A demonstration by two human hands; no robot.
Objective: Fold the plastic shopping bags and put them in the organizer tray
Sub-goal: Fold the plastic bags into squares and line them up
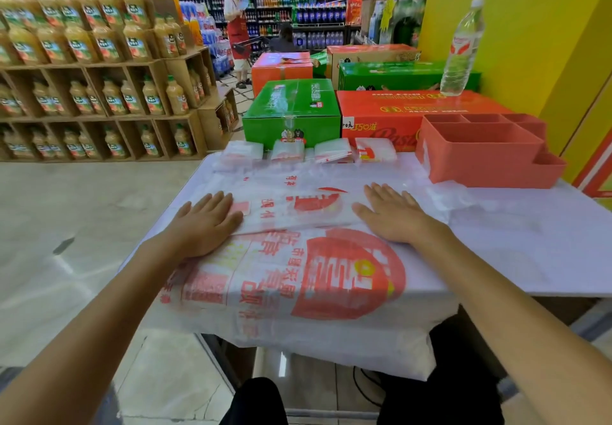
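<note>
Head view: a white-covered table (516, 242), a printed plastic bag (298, 269) spread over its near edge, long axis left to right. Left hand (205, 222) and right hand (394, 216) lie flat and open on its folded-over far part — gripping nothing. Red tray (486, 156) sits at the far right corner — nearer the right hand.

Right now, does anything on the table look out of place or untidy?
Mostly no. One thing: the stack of flat bags hangs over the near edge of the table, so it might slide. Both hands, left hand and right hand, press flat on the top bag. The organizer tray looks empty; four folded bags lie beside it.
</note>
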